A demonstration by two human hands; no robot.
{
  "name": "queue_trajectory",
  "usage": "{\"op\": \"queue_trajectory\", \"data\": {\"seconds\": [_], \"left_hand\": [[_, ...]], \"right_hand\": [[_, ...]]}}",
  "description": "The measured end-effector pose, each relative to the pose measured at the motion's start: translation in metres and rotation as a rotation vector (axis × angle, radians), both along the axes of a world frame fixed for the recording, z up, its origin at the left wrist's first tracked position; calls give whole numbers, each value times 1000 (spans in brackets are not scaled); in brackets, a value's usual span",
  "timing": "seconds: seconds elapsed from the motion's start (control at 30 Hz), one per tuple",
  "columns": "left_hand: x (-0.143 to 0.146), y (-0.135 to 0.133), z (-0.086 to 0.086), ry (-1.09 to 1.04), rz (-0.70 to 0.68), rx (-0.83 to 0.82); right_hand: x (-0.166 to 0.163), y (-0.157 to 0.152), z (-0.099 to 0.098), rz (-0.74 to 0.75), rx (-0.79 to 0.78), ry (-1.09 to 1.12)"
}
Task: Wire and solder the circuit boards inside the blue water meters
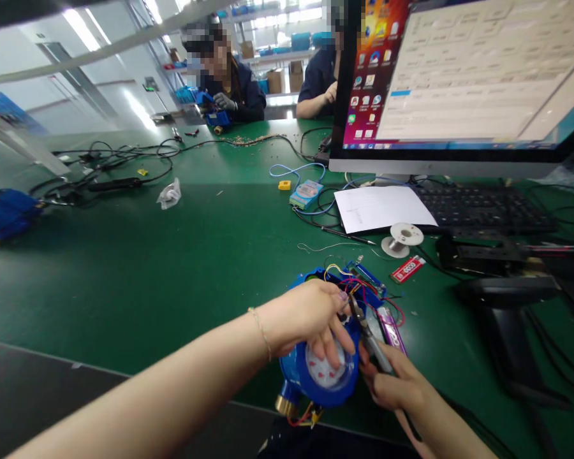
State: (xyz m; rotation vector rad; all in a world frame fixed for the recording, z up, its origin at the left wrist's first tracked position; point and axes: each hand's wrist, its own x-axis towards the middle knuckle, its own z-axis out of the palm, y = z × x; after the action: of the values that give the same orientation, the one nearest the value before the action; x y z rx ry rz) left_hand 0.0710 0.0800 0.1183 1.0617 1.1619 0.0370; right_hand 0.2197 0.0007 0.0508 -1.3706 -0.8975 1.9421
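Note:
A blue water meter (316,376) with a round white dial and loose red, yellow and blue wires lies on the green table (172,268) near its front edge. My left hand (310,315) rests on top of the meter, fingers curled over the dial and holding it down. My right hand (395,382) grips a small metal pair of pliers or tweezers (368,331) whose tip points into the wires at the meter's open top. A purple battery pack (391,326) lies right beside the meter, partly hidden by the tool.
A monitor (463,83), keyboard (483,207), sheet of paper (382,207), solder spool (402,237), red tag (408,268) and black scanner stand (511,306) fill the right side. Cables (110,159) and blue meters (4,213) lie at far left. Two people sit across the table.

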Motion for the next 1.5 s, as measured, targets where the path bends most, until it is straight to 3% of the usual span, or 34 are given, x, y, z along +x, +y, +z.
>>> {"op": "queue_trajectory", "data": {"seconds": [0.07,0.27,0.5,0.6,0.73,0.83,0.97,1.2,1.37,1.5], "left_hand": [[5,5,1,-1,43,-83],[14,12,-1,153,-116,-133],[4,6,-19,140,-81,-19],[6,4,-15,154,-82,-41],[6,2,-6,107,86,-87],[2,0,-7,62,166,-115],[-3,-1,-12,-5,208,-137],[1,-2,-8,-4,174,-140],[8,-3,1,150,136,-60],[13,-4,3,228,75,-16]], "right_hand": [[-3,-6,1,-79,16,27],[-11,-29,-7,-355,-101,148],[-20,-42,-19,-429,-168,455],[-24,-40,-24,-408,-171,636],[-21,-34,-30,-391,-178,741],[-11,-31,-27,-285,-221,677],[6,-29,-15,-97,-259,413],[10,-22,-3,122,-152,212],[2,-18,-9,139,0,233],[3,-18,-7,95,-44,228]]}}
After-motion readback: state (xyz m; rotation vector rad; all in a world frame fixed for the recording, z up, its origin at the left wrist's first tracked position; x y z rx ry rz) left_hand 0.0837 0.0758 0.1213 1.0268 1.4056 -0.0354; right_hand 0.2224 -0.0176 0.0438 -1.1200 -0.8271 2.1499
